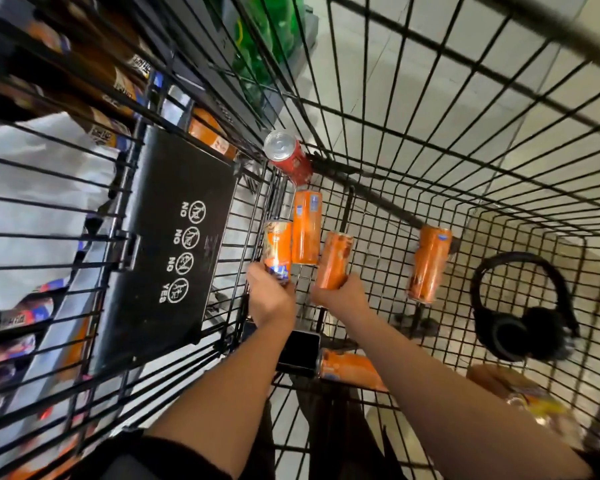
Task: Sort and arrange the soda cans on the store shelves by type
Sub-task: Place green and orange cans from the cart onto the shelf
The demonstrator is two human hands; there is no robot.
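Observation:
I look down into a black wire shopping cart [430, 140]. My left hand [269, 299] grips an orange soda can [276, 245] by its lower end. My right hand [340, 292] grips a second orange can [335, 258]. Between them another orange can [306, 226] lies on the cart floor. A red can [288, 155] leans in the far corner. One more orange can [429, 265] lies to the right, and another [352, 367] lies near me under my right forearm.
A black child-seat flap [174, 244] with printed warning signs stands at the left. Black headphones [527, 310] lie at the cart's right. A dark phone [298, 353] lies by my forearms. Store shelves with orange and brown bottles [94, 77] and green bottles [267, 39] stand beyond the cart.

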